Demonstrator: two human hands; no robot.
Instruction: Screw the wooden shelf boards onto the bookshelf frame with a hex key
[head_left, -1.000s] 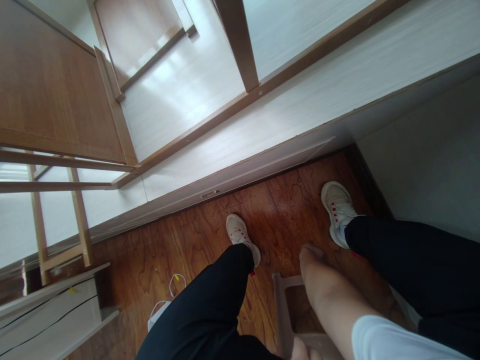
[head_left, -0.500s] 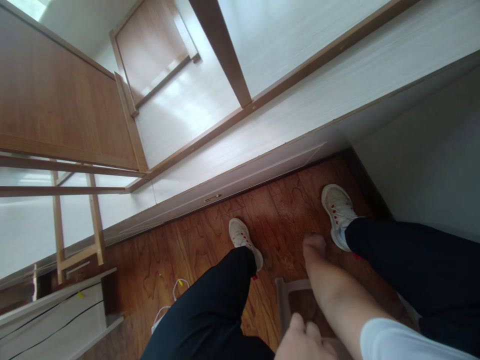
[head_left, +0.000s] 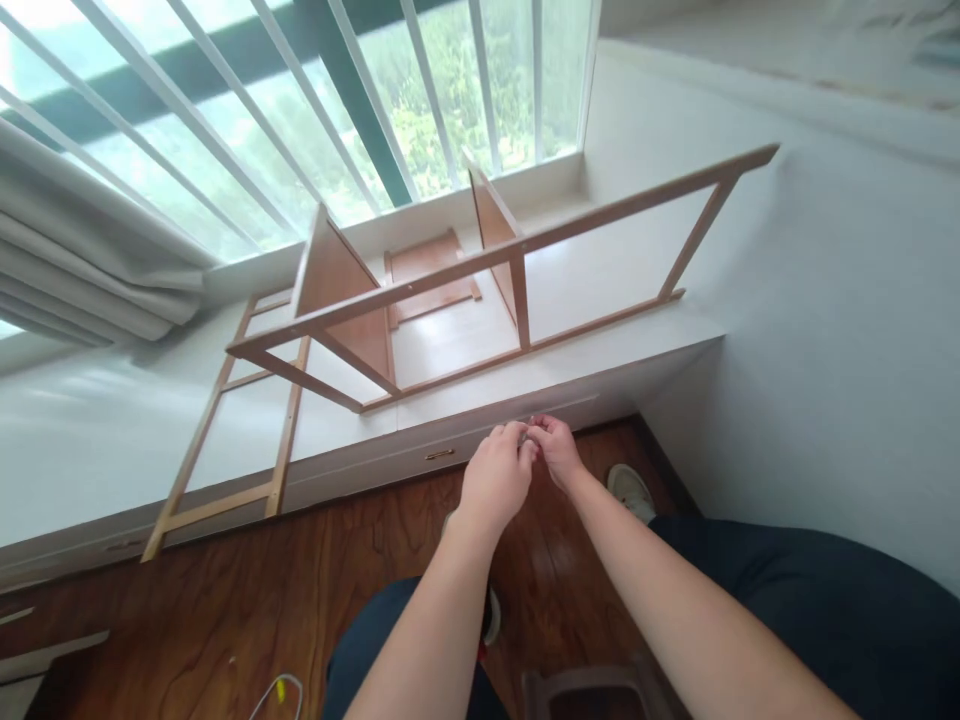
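My left hand (head_left: 496,482) and my right hand (head_left: 556,450) meet fingertip to fingertip in front of me, above the floor edge. Both pinch a small part (head_left: 526,433) that is too tiny to identify. Just beyond the hands, a partly built wooden shelf frame (head_left: 420,283) lies on its side on the white window platform (head_left: 112,440). The frame has brown panels (head_left: 337,285) standing inside thin light-wood rails. I am seated, and my dark trouser legs (head_left: 795,600) and one white shoe (head_left: 630,490) show below.
A window with white bars (head_left: 337,110) and a grey curtain (head_left: 82,270) stand behind the platform. A white wall (head_left: 840,330) closes the right side. On the brown wood floor (head_left: 225,600) lie a white cable (head_left: 274,695) and a plastic stool (head_left: 592,690) between my legs.
My head has tilted up from the floor to the window and shelf frame. My right hand rose from near the floor, the left hand came up, and both now meet in front.
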